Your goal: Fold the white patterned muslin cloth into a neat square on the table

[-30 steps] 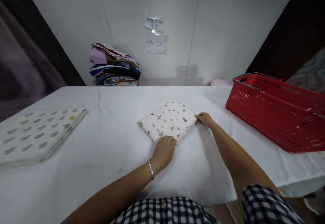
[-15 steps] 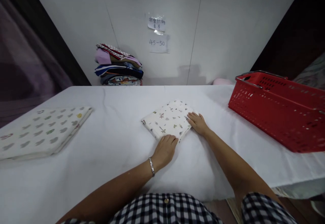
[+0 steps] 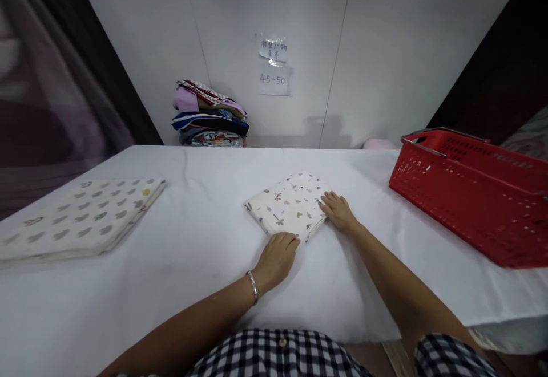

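Note:
A white folded cloth with small printed plants and figures lies on the table, turned with a corner toward me. My left hand, with a silver bracelet at the wrist, rests its fingers on the cloth's near edge; its thumb is hidden. At the right corner my right hand lies flat, fingers extended over the cloth. Both hands look open, pressing rather than gripping. To the left lies a larger folded white cloth with rows of grey shapes, which neither hand touches.
A red perforated basket with metal handles stands on the right of the white-covered table. Behind the far edge is a stack of folded fabrics. Paper signs are taped to the wall, and a pink object shows below.
The camera view has shifted slightly, moving the whole scene a little right and down. Both hands stay at the same places on the small cloth, which looks a bit flatter.

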The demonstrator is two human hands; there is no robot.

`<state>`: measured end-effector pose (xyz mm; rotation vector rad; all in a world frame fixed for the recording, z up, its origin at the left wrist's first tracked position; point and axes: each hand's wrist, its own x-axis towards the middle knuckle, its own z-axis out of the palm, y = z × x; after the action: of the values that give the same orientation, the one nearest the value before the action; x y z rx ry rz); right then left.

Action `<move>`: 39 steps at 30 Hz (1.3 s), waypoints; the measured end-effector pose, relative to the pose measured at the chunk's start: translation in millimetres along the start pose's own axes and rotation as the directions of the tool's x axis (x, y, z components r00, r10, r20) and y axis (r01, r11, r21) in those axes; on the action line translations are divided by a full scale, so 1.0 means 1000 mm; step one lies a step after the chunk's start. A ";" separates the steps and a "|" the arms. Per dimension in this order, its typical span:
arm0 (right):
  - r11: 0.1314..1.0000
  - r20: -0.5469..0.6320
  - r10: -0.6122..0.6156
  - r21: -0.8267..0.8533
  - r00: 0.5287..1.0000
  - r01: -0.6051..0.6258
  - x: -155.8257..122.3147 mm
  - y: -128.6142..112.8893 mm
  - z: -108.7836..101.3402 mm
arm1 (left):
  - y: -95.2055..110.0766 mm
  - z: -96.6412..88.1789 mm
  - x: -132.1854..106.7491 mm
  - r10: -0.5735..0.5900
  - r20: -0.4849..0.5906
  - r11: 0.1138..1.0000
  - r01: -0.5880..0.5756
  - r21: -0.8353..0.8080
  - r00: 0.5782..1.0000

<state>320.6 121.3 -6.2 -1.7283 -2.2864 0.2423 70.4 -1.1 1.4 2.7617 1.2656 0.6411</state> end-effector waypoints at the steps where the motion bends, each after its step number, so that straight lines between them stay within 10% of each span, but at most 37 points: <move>1: 1.000 0.006 0.009 -0.019 1.000 -0.009 0.001 -0.001 -0.002 | -0.001 0.002 0.001 0.004 -0.007 1.000 -0.004 0.014 1.000; 13: 0.957 -0.091 -0.273 -0.129 0.958 0.261 -0.084 -0.080 0.001 | -0.115 -0.052 -0.030 -0.180 0.010 0.979 0.178 0.105 0.984; 17: 0.959 -0.117 -0.248 0.113 0.962 0.261 -0.072 -0.065 -0.012 | -0.094 -0.055 -0.019 -0.177 -0.030 0.984 0.177 0.029 0.984; 20: 0.960 -0.281 -0.010 0.266 0.960 0.088 -0.040 -0.034 -0.016 | -0.062 -0.042 -0.010 -0.085 -0.037 0.996 0.084 -0.025 0.996; 25: 0.940 -0.211 0.181 0.323 0.961 -0.106 0.018 -0.001 -0.006 | -0.037 -0.012 0.001 0.021 0.010 0.999 -0.021 0.028 1.000; 30: 0.966 -0.127 0.094 0.253 0.987 -0.060 0.031 -0.001 0.003 | -0.065 -0.010 0.005 0.021 0.045 0.997 -0.024 0.079 0.999; 36: 0.994 -0.176 -0.066 0.070 0.982 0.080 -0.030 -0.036 0.002 | -0.133 -0.041 0.000 -0.184 -0.005 0.971 0.183 0.152 0.983; 39: 0.984 -0.233 -0.139 0.077 0.962 0.161 -0.051 -0.043 -0.001 | -0.135 -0.046 -0.003 -0.220 -0.043 0.975 0.221 0.013 0.975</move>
<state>294.2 60.8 2.0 -1.4465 -2.1874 0.1138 -45.4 80.8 14.9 2.5809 1.5642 0.6736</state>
